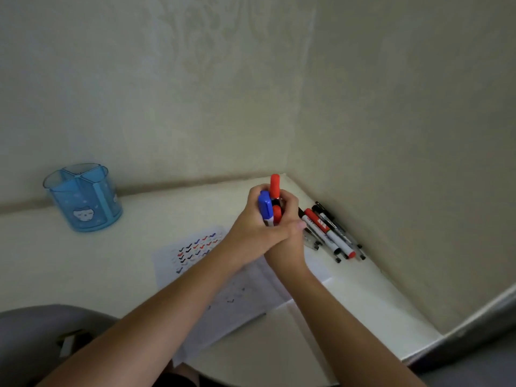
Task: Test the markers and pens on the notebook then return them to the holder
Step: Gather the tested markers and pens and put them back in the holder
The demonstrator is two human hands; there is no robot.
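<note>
markers (270, 208), a small bundle of them, stand upright just beyond the far right corner of the notebook (195, 255), clamped between both hands. the left hand (248, 227) wraps the bundle from the notebook's side and the right hand (290, 233) closes on it from the other side, the two hands pressed together around the barrels. a blue cap and two red caps poke out on top, one red higher than the rest, with something black between them.

judging by the grip, the bundle is gathered caps-up so it can go into the holder in one trip, and the uneven heights suggest it wants squaring up first. the holder (83, 196), a blue tub split into compartments, stands well apart to the far left of the notebook. loose pens (332, 233) lie in a heap to the right of the notebook, against the wall, likely not yet collected. rows of black, red and blue ticks on the notebook's page suggest that testing is largely done.

how many markers the hands hold cannot be told, since fingers cover the barrels and the lower ends are hidden. the notebook's near part is crossed by the forearms and blurred.
</note>
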